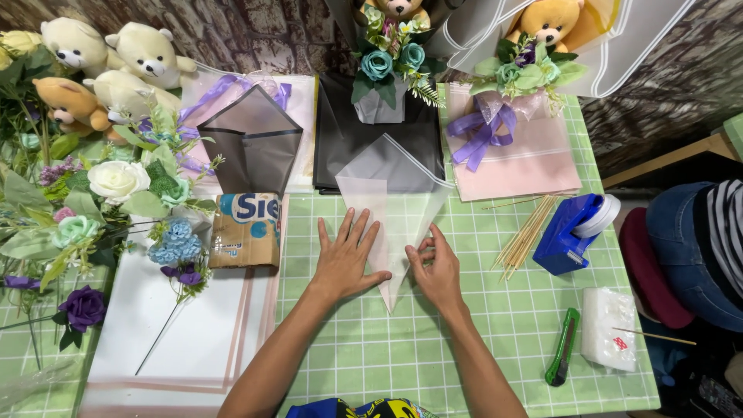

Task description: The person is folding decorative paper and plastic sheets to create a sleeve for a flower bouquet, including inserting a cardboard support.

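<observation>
Wrapping sheet (395, 213), translucent and folded to a cone point, is laid on the green checked table (464, 340). It's pressed flat by the left hand (344, 259), fingers spread, while its right edge is pinched by the right hand (435, 267). Skewers (528, 232) are nearby.

Translucent wrapping sheet (387, 209) partly lying hidden under both hands; beyond it, two teddy-bear bouquets (395, 39) being cut off by the top edge
</observation>
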